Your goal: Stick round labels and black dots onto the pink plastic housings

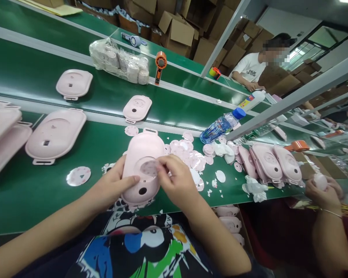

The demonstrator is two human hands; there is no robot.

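My left hand grips the left edge of a pink plastic cover, its thumb lying across the front. The cover is tilted up above the green table, with a strap slot at the top and a dark round hole low down. A round patterned sticker sits in the cover's circular recess. Pinched fingers of my right hand are at the sticker's right edge and hide part of it. Beside that hand lies a heap of similar loose round stickers. Another round sticker lies to the left.
More pink covers lie at left and on the conveyor; others stand stacked at right. A water bottle, a bagged bundle and an orange handheld fan are farther back. A co-worker's hands work at right, near a metal post.
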